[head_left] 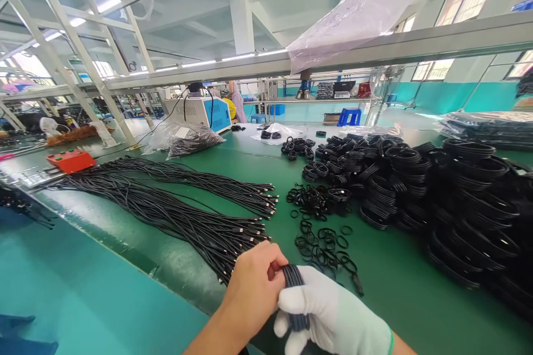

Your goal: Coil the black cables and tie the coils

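Note:
A coiled black cable (295, 277) is wrapped in my right hand (318, 302), which wears a white glove with a pale green cuff. My left hand (258, 277) is bare, its fingers curled and pinched at the coil's upper left edge; what lies between those fingertips is partly hidden. Just beyond my hands lie loose black rubber bands (327, 244). To the left, long straight black cables (166, 211) stretch over the green table, with their metal plug ends toward my hands.
Coiled cables (400, 177) form a large pile on the right. A red box with buttons (71, 161) sits at the far left, and a plastic bag of dark items (187, 141) lies behind the straight cables. A blue and white machine (204, 111) stands at the back. An overhead rail carries plastic sheeting (350, 19).

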Available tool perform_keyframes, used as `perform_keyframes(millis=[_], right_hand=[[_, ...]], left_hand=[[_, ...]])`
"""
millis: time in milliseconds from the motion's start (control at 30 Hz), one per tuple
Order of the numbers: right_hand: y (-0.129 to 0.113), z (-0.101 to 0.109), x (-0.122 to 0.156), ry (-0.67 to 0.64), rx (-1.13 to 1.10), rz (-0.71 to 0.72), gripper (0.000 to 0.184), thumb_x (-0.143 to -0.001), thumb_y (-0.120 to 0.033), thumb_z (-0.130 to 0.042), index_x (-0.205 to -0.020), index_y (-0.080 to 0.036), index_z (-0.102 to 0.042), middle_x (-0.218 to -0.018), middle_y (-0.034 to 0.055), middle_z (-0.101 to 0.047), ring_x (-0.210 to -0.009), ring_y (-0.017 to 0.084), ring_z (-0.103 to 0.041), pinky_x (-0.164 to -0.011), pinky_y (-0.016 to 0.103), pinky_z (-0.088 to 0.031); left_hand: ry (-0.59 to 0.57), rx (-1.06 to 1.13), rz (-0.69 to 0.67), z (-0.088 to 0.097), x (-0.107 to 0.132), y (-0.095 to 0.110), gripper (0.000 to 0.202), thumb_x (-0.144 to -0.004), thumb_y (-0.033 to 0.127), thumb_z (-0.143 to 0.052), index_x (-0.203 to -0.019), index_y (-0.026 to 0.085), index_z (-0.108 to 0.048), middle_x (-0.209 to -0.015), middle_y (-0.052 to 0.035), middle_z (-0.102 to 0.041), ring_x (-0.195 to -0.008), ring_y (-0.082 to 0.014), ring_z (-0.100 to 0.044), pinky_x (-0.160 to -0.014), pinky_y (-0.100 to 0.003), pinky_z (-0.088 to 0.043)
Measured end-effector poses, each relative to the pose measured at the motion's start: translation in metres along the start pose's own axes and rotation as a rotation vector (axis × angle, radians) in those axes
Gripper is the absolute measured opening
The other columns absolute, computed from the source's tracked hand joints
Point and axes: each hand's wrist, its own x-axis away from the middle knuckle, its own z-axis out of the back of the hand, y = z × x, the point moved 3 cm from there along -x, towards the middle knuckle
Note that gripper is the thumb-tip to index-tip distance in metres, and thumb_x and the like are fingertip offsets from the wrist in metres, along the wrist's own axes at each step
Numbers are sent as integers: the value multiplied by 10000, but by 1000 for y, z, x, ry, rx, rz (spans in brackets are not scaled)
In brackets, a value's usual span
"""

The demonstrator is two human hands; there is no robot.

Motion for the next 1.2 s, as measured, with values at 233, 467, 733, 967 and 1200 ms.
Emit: perform_keyframes(millis=[233,467,733,967,1200], right_hand=[[7,5,-4,-19,-17,1,308,-590,-290,-748,-785,-85,-627,-630,30,-576,-528,112,-570,-397,209,-525],[-15,16,15,-69,-154,18,302,-714,-296,-685,-967,-141,-628,-841,71,-665,-809,216,-670,-612,340,-573],[-64,56,45,120,-163,269,394,-704,-387,-721,-1033,-192,-628,-1026,82,-674,-977,260,-642,-626,273,-537],[-67,66,48,285,-148,255,429,-674,-408,-733,-1031,-193,-629,-1141,111,-632,-1018,283,-626,-694,331,-549],[-58,61,41,256,-144,239,437,-660,-395,-753,-1020,-189,-618,-1094,104,-642,-1014,295,-625,-632,306,-547]], left_hand=[[-28,-19,71,-2,-1,-2,120,-657,93,-485,-631,194,-546,-621,44,-547,-570,-112,-484,-522,-215,-338],[-115,243,91,35,-21,-8,169,-702,295,-587,-808,170,-628,-705,15,-600,-670,-151,-541,-628,-246,-425],[-80,51,52,27,-30,-17,150,-783,276,-492,-748,199,-616,-689,21,-602,-651,-157,-532,-615,-249,-385],[-218,-176,-145,-11,-35,5,182,-750,105,-453,-716,210,-598,-746,17,-585,-675,-143,-531,-622,-239,-343],[-470,-373,-133,-43,-5,-1,109,-684,128,-601,-766,199,-609,-855,-40,-626,-801,-236,-575,-675,-299,-352]])
